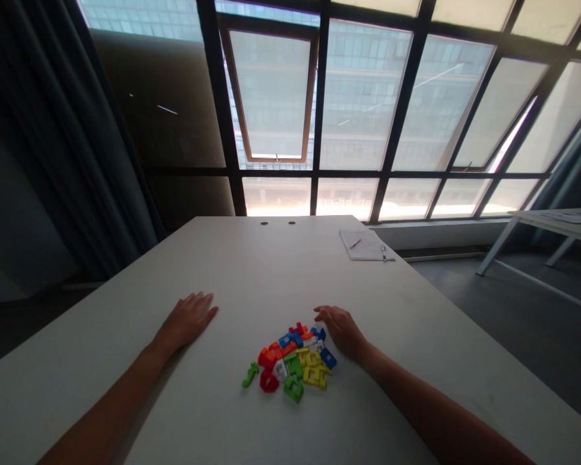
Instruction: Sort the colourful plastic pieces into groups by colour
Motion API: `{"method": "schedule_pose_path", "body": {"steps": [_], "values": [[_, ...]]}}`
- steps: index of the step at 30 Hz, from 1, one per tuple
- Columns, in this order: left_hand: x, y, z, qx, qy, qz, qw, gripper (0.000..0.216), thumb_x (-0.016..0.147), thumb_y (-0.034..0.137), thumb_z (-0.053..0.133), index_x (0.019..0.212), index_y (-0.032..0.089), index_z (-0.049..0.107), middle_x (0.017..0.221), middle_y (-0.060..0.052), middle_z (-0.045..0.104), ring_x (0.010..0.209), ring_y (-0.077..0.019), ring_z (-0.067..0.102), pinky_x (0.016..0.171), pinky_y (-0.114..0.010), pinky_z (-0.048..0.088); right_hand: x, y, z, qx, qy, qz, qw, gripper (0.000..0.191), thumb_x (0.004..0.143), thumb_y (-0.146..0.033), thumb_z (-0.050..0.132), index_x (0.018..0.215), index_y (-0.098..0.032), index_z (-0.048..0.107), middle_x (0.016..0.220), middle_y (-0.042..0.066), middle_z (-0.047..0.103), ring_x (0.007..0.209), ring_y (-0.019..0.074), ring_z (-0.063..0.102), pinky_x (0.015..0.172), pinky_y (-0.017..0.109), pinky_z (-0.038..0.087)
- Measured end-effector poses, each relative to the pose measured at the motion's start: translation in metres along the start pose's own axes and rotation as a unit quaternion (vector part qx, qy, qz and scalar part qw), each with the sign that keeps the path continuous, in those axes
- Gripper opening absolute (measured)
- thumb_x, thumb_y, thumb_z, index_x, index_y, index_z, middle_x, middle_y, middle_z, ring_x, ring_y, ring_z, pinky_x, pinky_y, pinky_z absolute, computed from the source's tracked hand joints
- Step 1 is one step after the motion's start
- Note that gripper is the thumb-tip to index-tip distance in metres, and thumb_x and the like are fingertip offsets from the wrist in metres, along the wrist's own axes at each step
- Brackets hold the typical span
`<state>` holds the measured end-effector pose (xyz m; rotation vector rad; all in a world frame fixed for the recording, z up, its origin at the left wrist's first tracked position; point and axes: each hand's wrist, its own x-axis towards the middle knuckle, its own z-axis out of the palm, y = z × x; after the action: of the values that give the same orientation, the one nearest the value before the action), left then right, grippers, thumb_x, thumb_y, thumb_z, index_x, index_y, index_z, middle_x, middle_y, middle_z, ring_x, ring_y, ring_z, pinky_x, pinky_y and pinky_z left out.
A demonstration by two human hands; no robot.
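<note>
A loose pile of small letter-like plastic pieces in red, orange, blue, white, green and yellow lies on the white table [252, 271], in the lower middle of the head view. A green curved piece [250, 374] lies slightly apart at the pile's left, near a red ring-like piece [269, 381]. Yellow pieces [314, 376] make up the near right part. My left hand [186, 318] rests flat on the tabletop, left of the pile, fingers stretched out and holding nothing. Just beyond the pile's right edge, my right hand [339, 328] lies with its fingers loosely bent and apart, gripping nothing.
Papers [366, 245] with two pens on them lie at the table's far right edge. Two dark round fittings [277, 223] sit at the far end. Behind are large windows; a dark curtain [62, 129] hangs at left. Another white table [561, 221] stands at right.
</note>
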<state>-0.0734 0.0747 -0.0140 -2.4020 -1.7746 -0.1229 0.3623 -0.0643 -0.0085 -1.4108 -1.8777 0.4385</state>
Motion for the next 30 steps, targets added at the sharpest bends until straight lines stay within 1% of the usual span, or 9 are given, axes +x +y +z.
{"method": "schedule_pose_path", "body": {"steps": [2, 4, 11, 14, 17, 21, 24, 27, 30], "values": [[-0.005, 0.005, 0.005, -0.025, -0.01, 0.018, 0.999, 0.076, 0.1, 0.062, 0.028, 0.152, 0.013, 0.051, 0.158, -0.019, 0.047, 0.15, -0.0373, 0.036, 0.124, -0.054, 0.026, 0.0, 0.0, 0.0, 0.0, 0.0, -0.002, 1.0, 0.057, 0.109, -0.052, 0.026, 0.116, -0.02, 0.073, 0.096, 0.009, 0.078, 0.097, 0.0237, 0.071, 0.093, 0.04, 0.052], [-0.009, 0.021, 0.003, -0.059, -0.022, 0.045, 0.997, 0.08, 0.1, 0.066, 0.024, 0.156, 0.013, 0.045, 0.161, -0.017, 0.043, 0.152, -0.0357, 0.033, 0.125, -0.053, 0.024, 0.0, 0.0, 0.001, 0.003, 0.0, -0.006, 1.0, 0.053, 0.109, -0.049, 0.029, 0.115, -0.02, 0.073, 0.096, 0.009, 0.078, 0.097, 0.0239, 0.071, 0.093, 0.04, 0.052], [-0.031, 0.104, -0.021, -0.176, -0.073, 0.204, 0.96, 0.077, 0.102, 0.071, 0.024, 0.162, 0.025, 0.036, 0.165, -0.009, 0.036, 0.154, -0.0326, 0.029, 0.128, -0.053, 0.021, 0.0, 0.0, 0.002, -0.003, 0.001, -0.017, 1.0, 0.05, 0.108, -0.046, 0.031, 0.114, -0.02, 0.073, 0.095, 0.009, 0.078, 0.097, 0.0245, 0.07, 0.093, 0.04, 0.051], [-0.045, 0.132, -0.033, -0.211, -0.099, 0.231, 0.945, 0.076, 0.102, 0.07, 0.028, 0.164, 0.028, 0.028, 0.167, -0.007, 0.032, 0.156, -0.0322, 0.026, 0.128, -0.051, 0.023, 0.0, 0.001, 0.003, -0.005, 0.0, -0.016, 1.0, 0.048, 0.108, -0.045, 0.033, 0.113, -0.02, 0.073, 0.095, 0.009, 0.078, 0.096, 0.0245, 0.07, 0.091, 0.04, 0.051], [-0.056, 0.15, -0.041, -0.238, -0.122, 0.245, 0.932, 0.075, 0.102, 0.069, 0.029, 0.165, 0.028, 0.025, 0.168, -0.007, 0.028, 0.156, -0.0325, 0.023, 0.128, -0.05, 0.023, -0.001, 0.001, 0.003, -0.005, 0.005, -0.019, 1.0, 0.044, 0.107, -0.043, 0.037, 0.112, -0.02, 0.073, 0.093, 0.009, 0.078, 0.096, 0.0245, 0.069, 0.092, 0.04, 0.05], [-0.066, 0.163, -0.045, -0.26, -0.143, 0.282, 0.912, 0.078, 0.102, 0.067, 0.035, 0.166, 0.025, 0.021, 0.17, -0.009, 0.021, 0.158, -0.0331, 0.017, 0.129, -0.051, 0.019, -0.001, 0.001, 0.005, -0.008, 0.008, -0.032, 0.999, 0.04, 0.106, -0.041, 0.041, 0.11, -0.02, 0.075, 0.094, 0.008, 0.078, 0.096, 0.0235, 0.07, 0.091, 0.038, 0.05], [-0.067, 0.166, -0.048, -0.304, -0.137, 0.291, 0.897, 0.073, 0.103, 0.062, 0.039, 0.165, 0.026, 0.025, 0.17, -0.009, 0.022, 0.157, -0.0321, 0.021, 0.128, -0.049, 0.025, -0.001, 0.002, 0.006, -0.015, 0.012, -0.041, 0.999, 0.035, 0.104, -0.035, 0.045, 0.107, -0.02, 0.076, 0.1, 0.008, 0.078, 0.097, 0.0229, 0.07, 0.092, 0.037, 0.05], [-0.062, 0.158, -0.054, -0.334, -0.102, 0.282, 0.894, 0.065, 0.105, 0.057, 0.04, 0.163, 0.029, 0.032, 0.169, -0.006, 0.029, 0.156, -0.0292, 0.027, 0.127, -0.046, 0.03, 0.0, 0.004, 0.007, -0.023, 0.017, -0.045, 0.999, 0.027, 0.1, -0.028, 0.052, 0.104, -0.021, 0.078, 0.103, 0.008, 0.078, 0.099, 0.023, 0.07, 0.095, 0.037, 0.05], [-0.052, 0.137, -0.054, -0.304, -0.059, 0.265, 0.913, 0.055, 0.106, 0.05, 0.041, 0.159, 0.032, 0.041, 0.165, -0.003, 0.038, 0.151, -0.0273, 0.037, 0.123, -0.047, 0.036, 0.0, 0.005, 0.008, -0.022, 0.019, -0.045, 0.999, 0.023, 0.096, -0.024, 0.057, 0.103, -0.021, 0.078, 0.101, 0.008, 0.079, 0.098, 0.0228, 0.07, 0.095, 0.036, 0.05]]}}
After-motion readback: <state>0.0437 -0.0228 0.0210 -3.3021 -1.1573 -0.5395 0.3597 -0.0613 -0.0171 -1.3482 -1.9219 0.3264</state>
